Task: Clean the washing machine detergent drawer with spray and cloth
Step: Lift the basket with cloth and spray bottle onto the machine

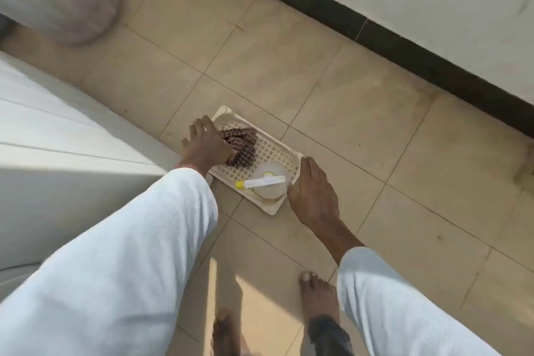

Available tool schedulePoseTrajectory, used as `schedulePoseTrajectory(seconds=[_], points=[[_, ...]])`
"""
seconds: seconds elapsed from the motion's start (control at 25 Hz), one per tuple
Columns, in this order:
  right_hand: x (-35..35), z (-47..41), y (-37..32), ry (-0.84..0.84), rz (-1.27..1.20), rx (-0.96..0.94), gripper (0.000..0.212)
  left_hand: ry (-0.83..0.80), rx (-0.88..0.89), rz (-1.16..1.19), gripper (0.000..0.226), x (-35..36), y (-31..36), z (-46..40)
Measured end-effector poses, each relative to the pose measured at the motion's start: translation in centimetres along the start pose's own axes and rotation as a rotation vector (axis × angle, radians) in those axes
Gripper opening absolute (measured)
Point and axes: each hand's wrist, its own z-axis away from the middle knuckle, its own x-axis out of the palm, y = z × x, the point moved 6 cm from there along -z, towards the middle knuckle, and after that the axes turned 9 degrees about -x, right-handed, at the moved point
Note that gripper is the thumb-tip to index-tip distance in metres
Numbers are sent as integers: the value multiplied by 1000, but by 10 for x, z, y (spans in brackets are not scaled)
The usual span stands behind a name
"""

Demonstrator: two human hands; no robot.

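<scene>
On the tiled floor [318, 81], beside the white washing machine [57, 130], both hands reach down to a cream lattice tray [277, 150]. The left hand [206, 143] lies over the tray's left long rim with its fingers [199, 126] spread and fairly straight along that rim; its palm side covers part of a checked brown cloth [242, 146], and whether the thumb pinches the cloth cannot be told. The right hand [315, 191] rests against the tray's right short rim with straight fingers [307, 166] laid along the edge and the thumb [293, 192] touching the near corner, curling round nothing.

Inside the tray, the crumpled cloth sits toward the far left end. At the near right end stands a translucent spray bottle [270, 186], seen from above, its white head with a yellow nozzle tip [239, 184] pointing left across the round body. Cloth and bottle lie near each other but apart.

White sleeves [144, 254] cover both arms down to the wrists. Two bare feet [316, 295] stand on the tiles at the bottom edge, partly in a patch of sunlight. A pale round bucket [57, 0], blurred, stands at the far left corner of the floor. A white wall [433, 9] with a dark skirting band [375, 37] runs along the floor's far right side.
</scene>
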Motion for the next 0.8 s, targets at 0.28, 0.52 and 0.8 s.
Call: schedulePoseTrajectory(seconds=[0.28,0.52,0.8], points=[[67,-28,34,168,-503,472,25,-109,-158,223,80,50,-14,-60],[81,-37,45,273,-876,662,29,-69,-282,251,79,63,-22,-83],[44,-27,44,283,-925,693,35,-53,-346,297,71,35,-12,-62]])
